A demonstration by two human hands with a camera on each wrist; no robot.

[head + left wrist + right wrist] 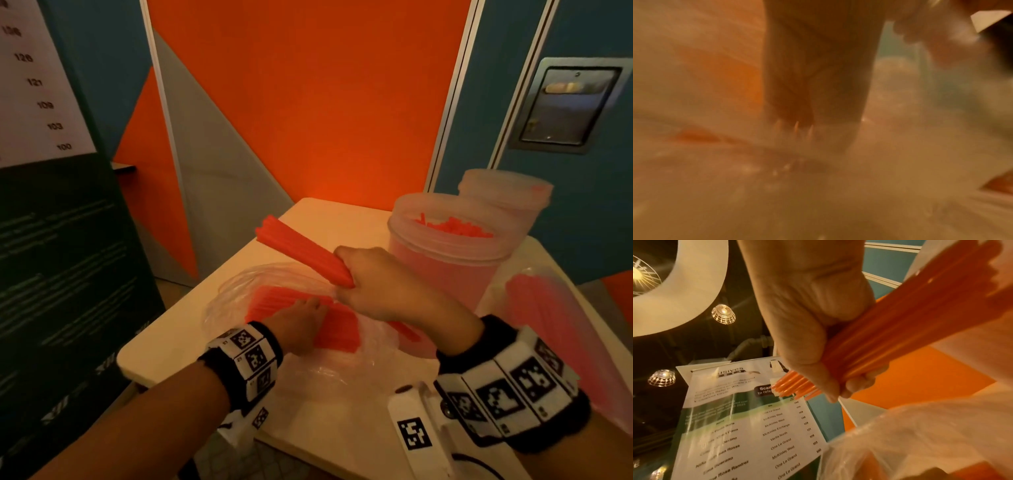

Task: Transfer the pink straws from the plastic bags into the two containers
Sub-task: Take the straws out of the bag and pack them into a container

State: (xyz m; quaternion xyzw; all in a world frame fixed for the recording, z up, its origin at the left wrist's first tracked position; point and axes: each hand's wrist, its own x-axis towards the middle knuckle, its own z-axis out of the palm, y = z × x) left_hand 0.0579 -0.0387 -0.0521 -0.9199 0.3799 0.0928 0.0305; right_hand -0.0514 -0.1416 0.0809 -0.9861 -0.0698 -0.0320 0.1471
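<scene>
A commercial or office common area, not a home: a tall printed roll-up banner (748, 426) lists names, sites and scores, orange, grey and teal wall panels (308, 96) stand behind a small cream table (335, 219), and wire-caged ceiling lamps (723, 314) glow overhead.

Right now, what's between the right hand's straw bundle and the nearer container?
Head view: only bare table separates the right hand and its straw bundle from the nearer container.
</scene>
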